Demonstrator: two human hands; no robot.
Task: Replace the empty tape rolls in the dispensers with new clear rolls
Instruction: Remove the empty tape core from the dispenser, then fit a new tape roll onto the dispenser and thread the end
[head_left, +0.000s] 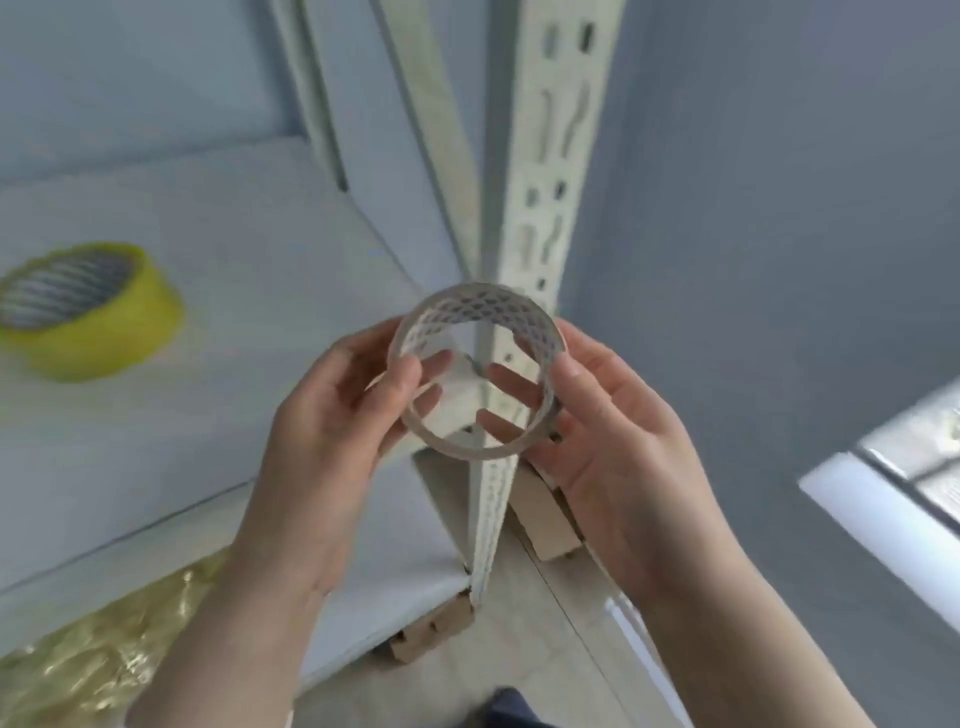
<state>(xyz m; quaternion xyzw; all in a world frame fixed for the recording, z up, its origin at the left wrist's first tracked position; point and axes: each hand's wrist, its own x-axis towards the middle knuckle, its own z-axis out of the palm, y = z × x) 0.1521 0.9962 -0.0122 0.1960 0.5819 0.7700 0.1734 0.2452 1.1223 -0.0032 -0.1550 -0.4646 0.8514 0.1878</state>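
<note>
Both hands hold an empty tape roll core (480, 312), a thin whitish ring with a lattice pattern inside, in front of the shelf post. My left hand (332, 431) pinches its left rim with thumb and fingers. My right hand (613, 436) grips its right rim, fingers reaching inside the ring. A full roll of yellowish clear tape (119, 332) lies flat on the white shelf (249, 291) at the left, apart from both hands. No dispenser is visible.
A slotted white metal upright (550, 156) of the rack stands just behind the ring. Crumpled yellowish film (98, 644) lies on the lower level at bottom left. Cardboard pads (545, 525) sit under the rack feet. A grey wall is at the right.
</note>
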